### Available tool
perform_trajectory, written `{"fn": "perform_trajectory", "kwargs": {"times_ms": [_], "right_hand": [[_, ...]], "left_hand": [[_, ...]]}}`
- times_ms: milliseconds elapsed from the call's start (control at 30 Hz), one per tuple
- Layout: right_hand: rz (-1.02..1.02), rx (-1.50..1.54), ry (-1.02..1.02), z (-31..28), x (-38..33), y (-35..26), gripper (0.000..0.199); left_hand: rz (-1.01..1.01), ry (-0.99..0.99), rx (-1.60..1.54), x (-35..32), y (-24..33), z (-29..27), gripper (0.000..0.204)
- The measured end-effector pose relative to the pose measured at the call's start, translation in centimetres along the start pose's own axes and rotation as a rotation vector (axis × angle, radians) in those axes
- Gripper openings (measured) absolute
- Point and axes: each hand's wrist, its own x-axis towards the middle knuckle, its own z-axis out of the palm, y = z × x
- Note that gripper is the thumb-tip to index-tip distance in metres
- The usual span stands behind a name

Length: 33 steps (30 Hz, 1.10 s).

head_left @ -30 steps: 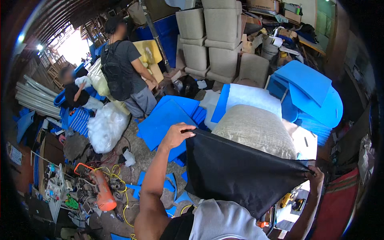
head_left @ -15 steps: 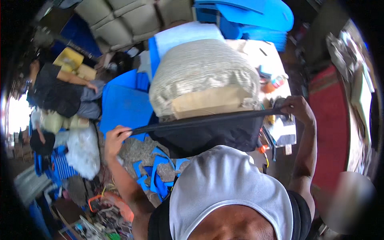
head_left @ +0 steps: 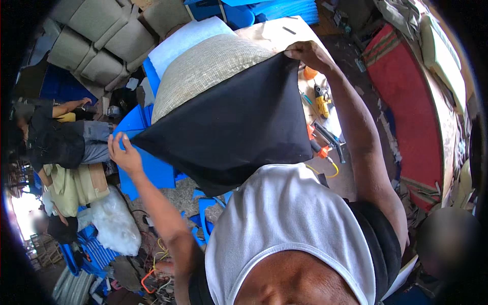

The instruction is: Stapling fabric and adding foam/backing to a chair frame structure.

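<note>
A sheet of black cloth (head_left: 234, 117) is spread before me, its upper edge drawn straight on a slant. My right hand (head_left: 311, 55) pinches the far right corner, raised over the worktable. At the near left corner is my left hand (head_left: 127, 156), thumb and a finger at the cloth's tip, other fingers bent apart. Behind the cloth stands a rounded cushion-like piece (head_left: 203, 66) in beige woven fabric. The cloth covers its front and lower part.
On the worktable (head_left: 300, 30) lie a yellow-black power tool (head_left: 322, 100) and an orange-black tool (head_left: 323, 147) with a yellow hose. Blue foam sheets (head_left: 152, 162) sit left. A red padded panel (head_left: 406, 107) stands right. Another person (head_left: 56, 132) works at left.
My right hand has moved far and left with its corner; my left hand has shifted left and slightly up. The cloth now hangs wide over the cushion-like piece's front. My view has turned.
</note>
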Motion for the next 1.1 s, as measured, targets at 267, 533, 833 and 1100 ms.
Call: {"fn": "perform_trajectory", "kwargs": {"times_ms": [267, 533, 833, 1100], "right_hand": [[-0.116, -0.035, 0.069, 1.4, 0.0, -0.2, 0.023], [-0.119, 0.135, 0.164, 0.7, -0.7, 3.3, 0.03], [0.824, -0.284, -0.693, 6.3, -17.3, 35.6, 0.031], [0.895, -0.61, -0.263, 17.7, -25.9, 25.9, 0.033]], "left_hand": [[0.58, 0.062, -0.481, -3.9, 28.8, 12.5, 0.039], [0.599, 0.028, -0.19, -1.5, 27.9, 19.3, 0.024], [0.561, -0.032, -0.368, -0.6, 30.7, 19.3, 0.024], [0.486, -0.111, -0.255, -1.5, 28.5, 18.9, 0.043]]}}
